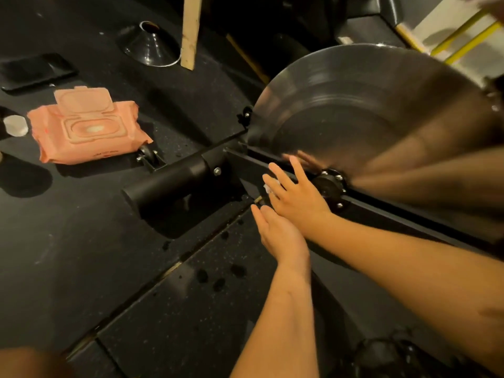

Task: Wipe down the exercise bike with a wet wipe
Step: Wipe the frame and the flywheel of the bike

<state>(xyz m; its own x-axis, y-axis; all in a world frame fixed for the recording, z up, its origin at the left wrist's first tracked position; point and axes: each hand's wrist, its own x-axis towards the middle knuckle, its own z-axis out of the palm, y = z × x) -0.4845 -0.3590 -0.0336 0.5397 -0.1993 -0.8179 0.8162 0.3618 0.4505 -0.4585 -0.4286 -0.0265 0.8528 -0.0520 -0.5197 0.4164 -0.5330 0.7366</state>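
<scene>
Well to the left of both hands lay a pink wipes pack, its lid flipped open and a white sheet showing in the opening. The left hand was flat with straight fingers, close beside the right hand. The right hand's spread fingers pressed the wet wipe onto the black frame of the exercise bike, just below its steel flywheel.

We read this as gym or workout room. Black speckled rubber floor tiles with seams between mats. Exercise bike stands on them: bare steel flywheel, black stabiliser bar, small transport wheel. Dark marker cone beyond. Yellow bars at far corner, too blurred for us to name.
</scene>
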